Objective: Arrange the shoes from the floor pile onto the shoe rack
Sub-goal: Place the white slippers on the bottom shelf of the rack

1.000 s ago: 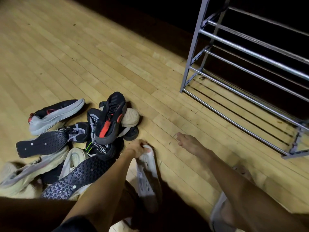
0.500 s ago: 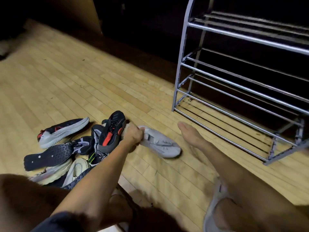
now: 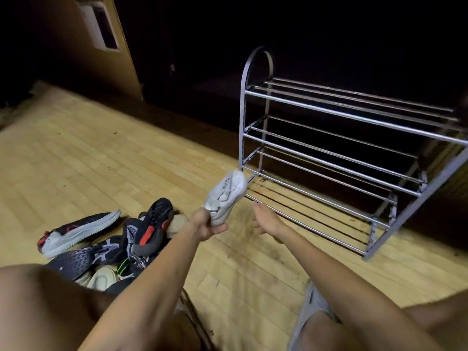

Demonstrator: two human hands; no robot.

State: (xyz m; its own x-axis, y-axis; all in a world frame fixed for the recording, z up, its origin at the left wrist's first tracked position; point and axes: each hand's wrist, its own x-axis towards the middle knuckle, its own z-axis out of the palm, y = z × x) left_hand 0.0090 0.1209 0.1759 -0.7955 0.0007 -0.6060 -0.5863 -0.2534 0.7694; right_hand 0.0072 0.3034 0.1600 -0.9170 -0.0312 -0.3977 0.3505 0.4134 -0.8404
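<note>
**Gripped at heel: one white sneaker, lifted clear of floor**

Clamped in left hand (image 3: 206,225), fingers curled round heel end: white sneaker (image 3: 225,196), toe raised and pointing toward rack, off the boards, just short of lowest tier.

Wooden floor (image 3: 106,158): pale planks, lit, dark beyond far edge.

Shoe rack (image 3: 329,148): grey metal, arched side frame, three tiers of parallel rods, standing right of centre, no shoes on visible rods.

Floor pile (image 3: 111,249): mixed shoes heaped at left, near left forearm. Includes black shoe with red patch (image 3: 153,228), propped on top; black-and-white shoe (image 3: 76,233), lying on its side at pile's left edge.

Right hand (image 3: 266,220): empty, fingers extended and relaxed, beside sneaker, not touching it.
</note>
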